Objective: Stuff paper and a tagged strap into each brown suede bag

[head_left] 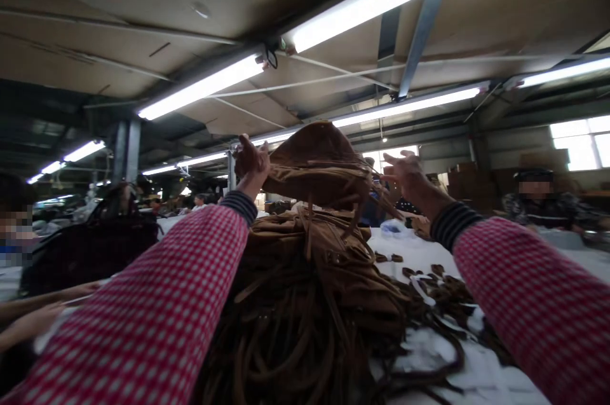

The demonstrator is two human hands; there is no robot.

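Note:
A brown bag [319, 166] with thin straps hanging from it sits at the top of a tall pile of similar brown bags [333, 252]. At its left end, my left hand [252, 162] has its fingers raised and apart, its side against or very close to the bag. My right hand [405, 171] is off the bag's right end, fingers stretched out and spread, with no bag fabric in them. Long brown straps [286, 335] spill down the near side of the pile. Some motion blur softens the hands and the bag.
More brown straps [438, 290] lie on the white table [476, 386] to the right, near a clear plastic bag [395, 229]. A dark bag [95, 233] stands at left, close to a co-worker's hands [42, 322]. Another person [538, 201] is at far right.

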